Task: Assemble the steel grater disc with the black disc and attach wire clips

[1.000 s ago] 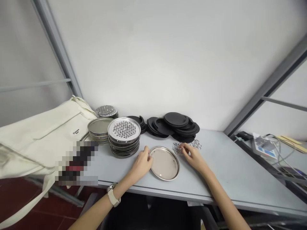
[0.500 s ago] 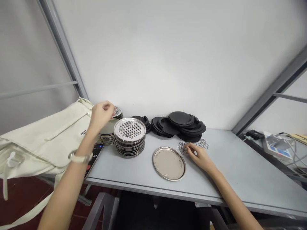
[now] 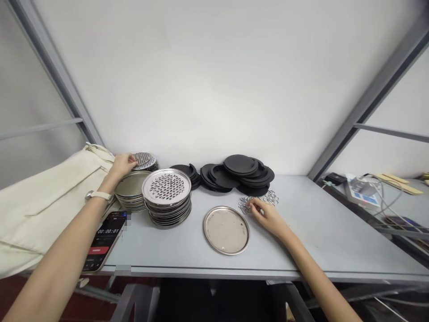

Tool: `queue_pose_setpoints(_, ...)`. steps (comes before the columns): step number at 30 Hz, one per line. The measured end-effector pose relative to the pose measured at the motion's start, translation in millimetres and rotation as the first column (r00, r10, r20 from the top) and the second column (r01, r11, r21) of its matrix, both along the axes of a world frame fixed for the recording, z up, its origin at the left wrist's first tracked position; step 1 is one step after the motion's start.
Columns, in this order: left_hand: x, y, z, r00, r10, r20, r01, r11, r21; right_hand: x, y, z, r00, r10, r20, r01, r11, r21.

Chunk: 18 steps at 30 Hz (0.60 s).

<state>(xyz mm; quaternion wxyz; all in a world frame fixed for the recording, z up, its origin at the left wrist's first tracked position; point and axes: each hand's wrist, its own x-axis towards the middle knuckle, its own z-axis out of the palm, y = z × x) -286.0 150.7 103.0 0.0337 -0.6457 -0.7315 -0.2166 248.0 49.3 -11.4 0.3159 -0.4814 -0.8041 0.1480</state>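
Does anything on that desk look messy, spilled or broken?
The black discs at the back slump unevenly over one another, unlike the upright metal stack, and small wire pieces lie scattered by the right hand. I see no spill or breakage.

A slim wristwatch (image 3: 99,195) with an off-white band and silver-toned metal case circles the left wrist, seen through my remote head camera. Its dial is hidden from me. Both forearms are bare, as are the left hand (image 3: 123,164) and right hand (image 3: 265,216).
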Motion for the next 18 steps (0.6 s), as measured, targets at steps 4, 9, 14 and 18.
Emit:
queue_pose_setpoints(4, 2.8, 1.5, 3.0, 1.0, -0.016, -0.004, 0.016, 1.0, -0.011, -0.3, -0.8, 1.8, 1.0, -0.002, -0.003, 0.002, 1.0, 0.011)
queue_pose_setpoints(9, 5.1, -4.9, 4.9, 0.998, -0.066, 0.023, 0.066, 0.998, 0.003, 1.0, -0.3, 1.2, 1.0, -0.005, -0.004, 0.005, 1.0, 0.024)
queue_pose_setpoints(14, 5.2, -9.3, 8.1, 0.988, -0.132, 0.083, 0.13, 0.991, 0.025, 2.6, 0.5, -0.1, 1.0, -0.01, 0.002, 0.01, 0.999, 0.035)
queue_pose_setpoints(18, 5.2, -8.6, 13.8, 0.974, -0.151, 0.168, 0.141, 0.988, 0.07, 3.4, 0.3, 1.2, 1.0, -0.015, 0.015, 0.014, 0.999, 0.042)
